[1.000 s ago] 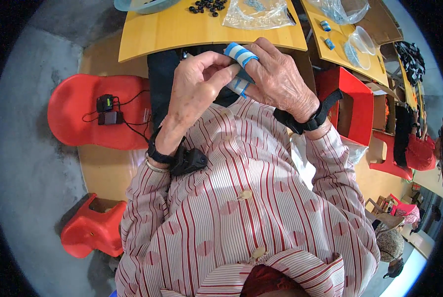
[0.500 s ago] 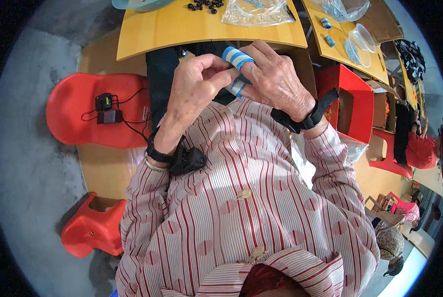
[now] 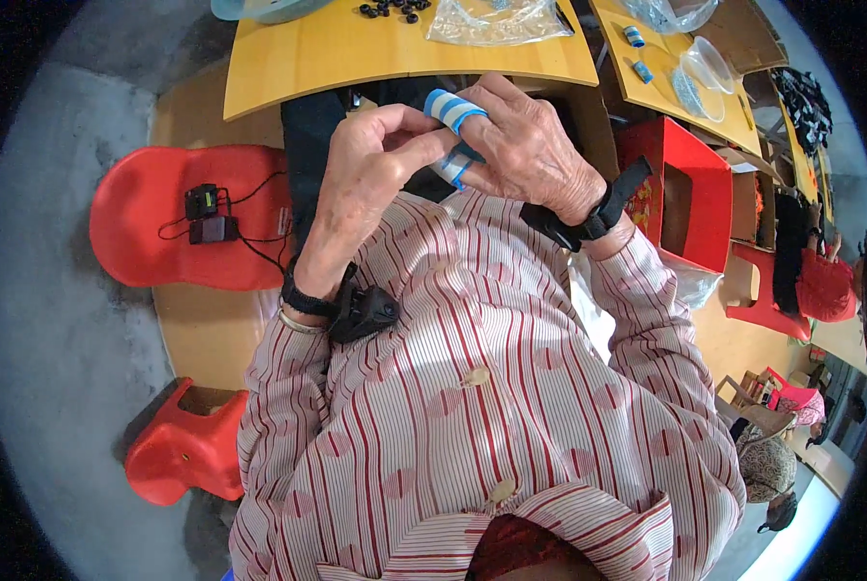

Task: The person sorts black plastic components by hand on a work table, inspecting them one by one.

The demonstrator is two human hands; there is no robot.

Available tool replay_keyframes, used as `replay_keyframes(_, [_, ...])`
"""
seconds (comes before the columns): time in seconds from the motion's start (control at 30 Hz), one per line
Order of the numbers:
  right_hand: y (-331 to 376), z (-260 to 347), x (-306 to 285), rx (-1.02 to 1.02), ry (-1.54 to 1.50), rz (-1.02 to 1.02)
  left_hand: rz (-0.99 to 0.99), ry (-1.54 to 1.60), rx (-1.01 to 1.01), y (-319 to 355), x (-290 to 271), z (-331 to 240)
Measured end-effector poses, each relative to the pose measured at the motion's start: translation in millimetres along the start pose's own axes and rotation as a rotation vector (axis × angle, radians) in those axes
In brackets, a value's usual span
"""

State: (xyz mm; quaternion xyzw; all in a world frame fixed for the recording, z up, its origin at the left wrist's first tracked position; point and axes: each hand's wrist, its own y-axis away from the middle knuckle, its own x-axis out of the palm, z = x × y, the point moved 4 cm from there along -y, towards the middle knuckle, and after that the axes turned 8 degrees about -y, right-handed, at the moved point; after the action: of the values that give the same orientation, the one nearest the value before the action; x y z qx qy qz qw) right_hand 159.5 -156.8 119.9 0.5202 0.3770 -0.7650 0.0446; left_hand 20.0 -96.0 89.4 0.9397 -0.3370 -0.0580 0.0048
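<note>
Above my lap, just short of the table edge, my two hands meet at the fingertips. My left hand (image 3: 367,176) is closed in a pinch, thumb against bent fingers; whatever lies between them is too small or hidden. My right hand (image 3: 530,145) has a blue-and-white striped finger sleeve (image 3: 455,110) on its index finger and another striped sleeve (image 3: 453,168) on its thumb. Its fingertips come together beside the left ones, and I cannot make out what they grip. Black straps circle both wrists.
Several small black rings (image 3: 395,12) and a clear plastic bag (image 3: 496,21) lie on the yellow table (image 3: 327,68). Left stands a red stool (image 3: 143,218) carrying black devices with cables. A red box (image 3: 690,194) is at my right. People sit farther right.
Both hands have shifted very slightly left in the picture, as has the table. The pinch and the striped sleeves look the same.
</note>
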Motion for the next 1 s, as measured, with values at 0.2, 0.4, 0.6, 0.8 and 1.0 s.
replay_keyframes(0.2, [5.3,-3.7,2.7,-0.009,-0.013,-0.001,0.06,0.134,-0.036,0.2,2.4,6.3])
replay_keyframes(0.4, [8.2,-6.0,-1.9,0.019,-0.004,0.014,0.151,0.018,0.001,5.3,-5.4,5.0])
replay_keyframes(0.6, [0.2,1.1,-6.1,-0.061,-0.033,-0.125,0.107,-0.367,0.314,10.2,-2.0,-10.0])
replay_keyframes(0.8, [-1.4,-0.6,-3.9,-0.076,-0.115,-0.149,0.153,-0.327,0.424,9.3,1.1,-10.1])
replay_keyframes(1.0, [-2.0,-1.2,-1.3,-0.076,-0.165,-0.221,0.182,-0.091,0.457,2.7,5.3,-1.7])
